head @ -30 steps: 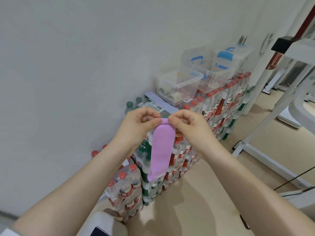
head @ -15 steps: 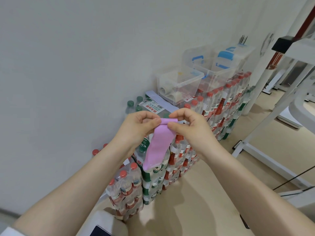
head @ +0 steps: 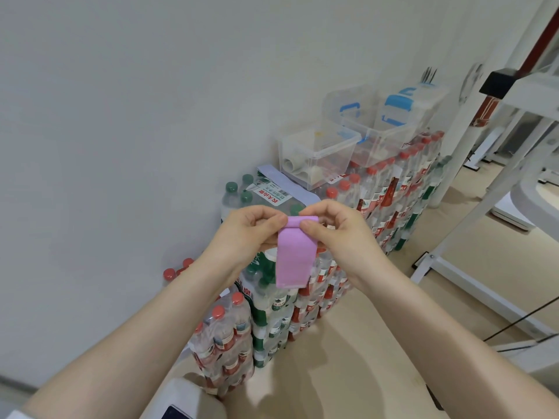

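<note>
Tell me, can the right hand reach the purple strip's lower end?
Probably yes, once freed: right hand and left hand pinch the purple strip at its rolled top; the end hangs free.

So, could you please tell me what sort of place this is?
Probably a storage corner of a workshop or lab: shrink-wrapped packs of bottled water are stacked against the wall, clear plastic storage boxes sit on top of them, and a white metal frame stands to the right.

clear bins (head: 320, 155) sit on stacked bottle packs (head: 378, 204) against the wall (head: 151, 116).
</note>
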The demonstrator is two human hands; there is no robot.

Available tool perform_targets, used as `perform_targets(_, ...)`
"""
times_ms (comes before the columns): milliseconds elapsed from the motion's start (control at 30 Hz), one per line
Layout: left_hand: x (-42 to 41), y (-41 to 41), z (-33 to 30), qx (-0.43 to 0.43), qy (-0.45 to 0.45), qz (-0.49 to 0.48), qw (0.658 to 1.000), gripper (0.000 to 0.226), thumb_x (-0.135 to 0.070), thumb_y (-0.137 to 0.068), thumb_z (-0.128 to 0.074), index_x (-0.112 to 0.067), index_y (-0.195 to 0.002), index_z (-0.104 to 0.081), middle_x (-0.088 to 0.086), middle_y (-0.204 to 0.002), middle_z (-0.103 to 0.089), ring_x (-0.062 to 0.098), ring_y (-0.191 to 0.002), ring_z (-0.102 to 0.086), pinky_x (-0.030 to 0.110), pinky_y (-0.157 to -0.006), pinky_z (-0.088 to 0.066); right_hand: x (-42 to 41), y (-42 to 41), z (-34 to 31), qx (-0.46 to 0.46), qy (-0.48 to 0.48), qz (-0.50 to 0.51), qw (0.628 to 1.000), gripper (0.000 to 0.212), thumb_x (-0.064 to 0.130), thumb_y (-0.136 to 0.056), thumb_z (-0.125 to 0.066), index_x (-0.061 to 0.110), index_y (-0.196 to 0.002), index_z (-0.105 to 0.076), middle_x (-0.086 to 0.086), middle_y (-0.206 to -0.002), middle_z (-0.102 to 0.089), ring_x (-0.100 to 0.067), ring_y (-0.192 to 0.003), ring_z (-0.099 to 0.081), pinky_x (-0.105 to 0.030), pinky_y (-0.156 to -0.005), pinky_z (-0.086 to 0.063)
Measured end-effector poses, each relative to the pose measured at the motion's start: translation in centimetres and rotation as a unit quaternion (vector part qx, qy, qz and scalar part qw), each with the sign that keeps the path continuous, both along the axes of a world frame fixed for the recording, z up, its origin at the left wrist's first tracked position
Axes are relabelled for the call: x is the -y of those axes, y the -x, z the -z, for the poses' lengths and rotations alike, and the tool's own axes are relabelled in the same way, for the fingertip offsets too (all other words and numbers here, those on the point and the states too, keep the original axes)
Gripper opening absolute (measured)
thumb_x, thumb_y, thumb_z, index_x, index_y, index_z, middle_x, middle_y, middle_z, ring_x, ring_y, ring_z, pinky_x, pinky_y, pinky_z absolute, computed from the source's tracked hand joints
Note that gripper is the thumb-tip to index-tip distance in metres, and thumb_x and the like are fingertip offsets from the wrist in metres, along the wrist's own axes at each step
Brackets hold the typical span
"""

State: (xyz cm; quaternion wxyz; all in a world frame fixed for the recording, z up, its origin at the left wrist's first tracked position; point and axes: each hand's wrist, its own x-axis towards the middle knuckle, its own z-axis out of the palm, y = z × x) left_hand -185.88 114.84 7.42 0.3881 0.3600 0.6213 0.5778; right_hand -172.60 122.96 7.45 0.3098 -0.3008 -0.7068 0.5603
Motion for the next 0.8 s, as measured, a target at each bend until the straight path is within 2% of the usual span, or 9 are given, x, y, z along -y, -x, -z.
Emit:
perform_targets(133,-0.04,0.09,-0.12,-0.006,-0.016,-0.008,1.000,0.011,-0.003,-0.086,-0.059,-0.012,-0.080,-0.063,0.002,-0.069,-0.066,0.009,-0.059,-0.062,0.017,-0.062,-0.054,0.03,0.05,0.05,-0.004,0.032,-0.010,0.999,0.012,0.008,-0.085,-0.062,0.019,-0.092,-0.062,-0.003,-0.086,-0.066,-0.015,-0.071,-0.061,-0.028,-0.063,-0.051)
perform_targets(233,0.03,0.18,-0.14,-0.051,-0.025,-0.007,0.998,0.015,0.000,-0.083,-0.062,-0.016,-0.081,-0.063,0.004,-0.076,-0.066,0.012,-0.067,-0.062,0.023,-0.071,-0.053,0.05,0.06,0.04,0.003,0.062,-0.021,0.998,0.006,0.017,-0.086,-0.063,0.015,-0.091,-0.064,-0.003,-0.077,-0.068,-0.012,-0.066,-0.063,-0.027,-0.063,-0.052)
perform_targets(333,-0.01,0.30,0.19,-0.072,-0.028,-0.011,0.997,0.020,0.002,-0.080,-0.064,-0.018,-0.082,-0.064,0.001,-0.082,-0.067,0.014,-0.070,-0.062,0.029,-0.077,-0.050,-0.05,0.19,0.22,0.003,0.050,-0.013,0.999,0.003,0.011,-0.086,-0.062,0.013,-0.086,-0.065,-0.006,-0.077,-0.066,-0.014,-0.067,-0.061,-0.027,-0.061,-0.049)
perform_targets(400,-0.08,0.34,0.35,-0.048,-0.020,-0.002,0.999,0.019,-0.001,-0.080,-0.065,-0.017,-0.089,-0.063,0.002,-0.085,-0.068,0.013,-0.071,-0.064,0.028,-0.078,-0.050,-0.16,0.28,0.36,-0.002,0.032,-0.007,0.999,0.009,0.007,-0.085,-0.062,0.016,-0.085,-0.064,-0.004,-0.080,-0.065,-0.016,-0.070,-0.060,-0.025,-0.060,-0.048)
perform_targets(467,-0.11,0.33,0.35,0.000,0.004,0.018,1.000,0.010,-0.013,-0.083,-0.065,-0.016,-0.092,-0.061,0.002,-0.080,-0.069,0.012,-0.069,-0.066,0.025,-0.076,-0.054,-0.24,0.31,0.36,-0.003,0.017,-0.009,1.000,0.015,0.006,-0.084,-0.063,0.020,-0.082,-0.063,-0.001,-0.084,-0.064,-0.016,-0.075,-0.061,-0.025,-0.061,-0.047)
perform_targets(533,-0.11,0.34,0.38,0.004,0.025,0.032,0.999,0.007,-0.020,-0.087,-0.059,-0.014,-0.085,-0.062,-0.003,-0.068,-0.069,0.008,-0.062,-0.065,0.020,-0.068,-0.055,-0.27,0.28,0.35,-0.002,0.010,-0.014,1.000,0.018,0.003,-0.083,-0.063,0.021,-0.081,-0.063,0.000,-0.087,-0.063,-0.015,-0.077,-0.060,-0.026,-0.064,-0.047)
perform_targets(667,-0.27,0.58,0.60,-0.010,0.010,0.012,1.000,0.009,-0.009,-0.087,-0.060,-0.012,-0.079,-0.062,0.000,-0.065,-0.066,0.013,-0.061,-0.062,0.023,-0.066,-0.054,-0.36,0.36,0.47,0.013,0.005,-0.019,1.000,0.020,0.003,-0.080,-0.065,0.023,-0.082,-0.062,-0.001,-0.089,-0.062,-0.014,-0.076,-0.057,-0.030,-0.067,-0.046)
perform_targets(733,-0.28,0.58,0.56,-0.018,-0.007,0.002,1.000,0.010,-0.004,-0.085,-0.061,-0.013,-0.080,-0.061,0.001,-0.070,-0.064,0.013,-0.061,-0.062,0.025,-0.064,-0.053,-0.31,0.48,0.42,0.019,0.029,-0.031,0.999,0.012,0.013,-0.082,-0.066,0.023,-0.087,-0.062,-0.001,-0.088,-0.064,-0.012,-0.073,-0.059,-0.027,-0.065,-0.047)
perform_targets(800,-0.22,0.53,0.44,-0.041,-0.027,-0.004,0.999,0.016,-0.001,-0.083,-0.061,-0.016,-0.080,-0.060,-0.001,-0.076,-0.062,0.009,-0.058,-0.061,0.022,-0.058,-0.053,-0.23,0.58,0.33,0.023,0.069,-0.040,0.997,0.003,0.021,-0.087,-0.061,0.019,-0.089,-0.062,0.002,-0.076,-0.065,-0.008,-0.063,-0.059,-0.024,-0.061,-0.047)
